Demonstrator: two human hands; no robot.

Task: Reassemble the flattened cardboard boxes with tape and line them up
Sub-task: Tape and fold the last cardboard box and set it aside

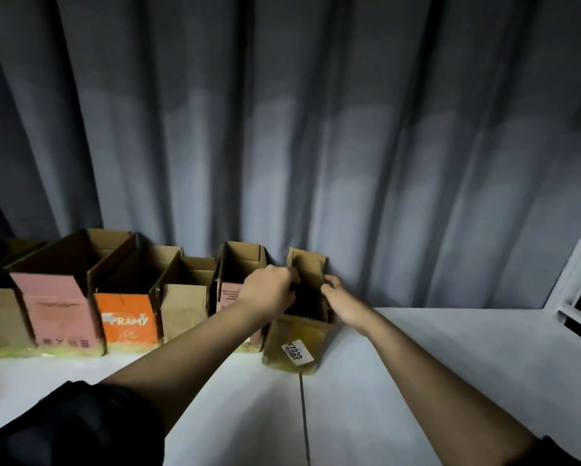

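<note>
Lower centre: left hand [270, 290] and right hand [341, 302] grip the rim of the last box [294, 344], joining five assembled boxes [124, 297] lined up on the worktop [450, 348]; task nearly complete.

backdrop: grey curtain [316, 129] hangs in deep vertical folds across the whole wall ahead of me | worktop [434, 364]: pale, smooth, with a thin dark seam [304, 415] running toward me | right: white window frame [575, 284], dark pane | light: dim, with a paler band across the curtain's middle
</note>
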